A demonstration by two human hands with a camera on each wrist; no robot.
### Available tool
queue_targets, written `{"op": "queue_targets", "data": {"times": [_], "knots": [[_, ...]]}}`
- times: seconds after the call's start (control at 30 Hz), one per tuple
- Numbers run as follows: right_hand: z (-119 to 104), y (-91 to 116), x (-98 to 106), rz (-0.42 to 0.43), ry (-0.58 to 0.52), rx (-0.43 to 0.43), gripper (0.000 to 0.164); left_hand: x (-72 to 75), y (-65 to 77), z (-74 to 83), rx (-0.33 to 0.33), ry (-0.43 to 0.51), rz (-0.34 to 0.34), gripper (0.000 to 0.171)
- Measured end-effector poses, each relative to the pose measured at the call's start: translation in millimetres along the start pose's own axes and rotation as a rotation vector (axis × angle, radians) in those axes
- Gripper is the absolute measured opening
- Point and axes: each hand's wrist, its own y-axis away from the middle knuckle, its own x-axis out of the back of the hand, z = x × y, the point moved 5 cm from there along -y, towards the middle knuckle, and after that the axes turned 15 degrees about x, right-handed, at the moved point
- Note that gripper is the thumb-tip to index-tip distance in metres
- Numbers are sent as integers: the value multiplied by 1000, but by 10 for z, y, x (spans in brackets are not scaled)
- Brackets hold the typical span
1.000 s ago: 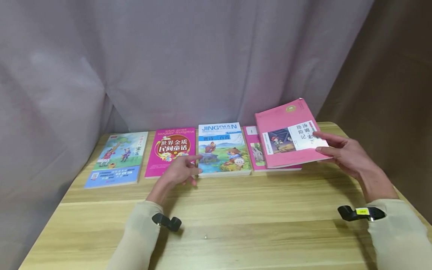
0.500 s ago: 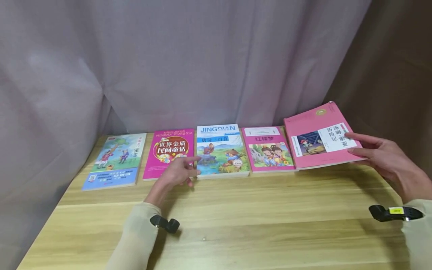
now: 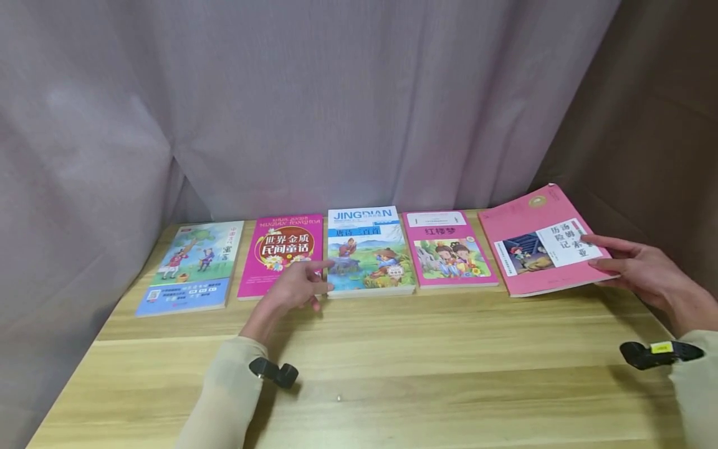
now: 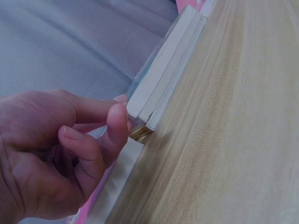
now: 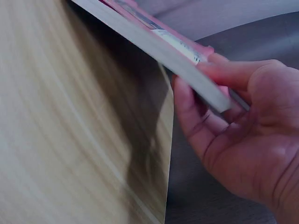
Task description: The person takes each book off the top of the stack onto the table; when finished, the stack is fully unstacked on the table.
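Note:
At the table's right end my right hand (image 3: pixel 645 268) pinches the right edge of a pink paperback book (image 3: pixel 541 271) with a boy pictured on it. The right wrist view shows that edge (image 5: pixel 163 56) raised above the table, fingers below it. My left hand (image 3: pixel 294 284) rests with its fingertips against the left edge of a blue and green book (image 3: pixel 370 259) lettered JINGDIAN. In the left wrist view this book shows several pale layers (image 4: pixel 163 70), with the fingertips right at its near corner and the other fingers loosely bent.
Left of the blue-green book lie a magenta book (image 3: pixel 258 280), partly behind my left hand, and a blue and white book (image 3: pixel 193 268). Another pink book (image 3: pixel 451 255) lies to its right. A grey curtain (image 3: pixel 336 106) hangs behind the wooden table (image 3: pixel 421 368).
My right hand has carried the pink book rightward off the other pink book, which now shows whole, and lowered it towards the table. My left hand has stayed in place.

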Motion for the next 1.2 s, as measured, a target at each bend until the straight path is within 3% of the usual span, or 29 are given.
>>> {"op": "queue_targets", "data": {"times": [0.13,0.23,0.53,0.83,1.2], "knots": [[85,-21,-36,-27,144,-28,75,-4,3,4,-7,1,3,66],[128,-45,-67,-20,192,-51,76,-6,6,0,-6,-2,4,66],[258,-127,-100,128,199,-86,73,-10,8,5,-14,-5,2,65],[330,-158,-90,128,272,-128,77,-9,31,49,-20,-43,10,64],[329,-119,-161,156,381,-121,74,-13,-19,175,-31,-135,114,58]]}}
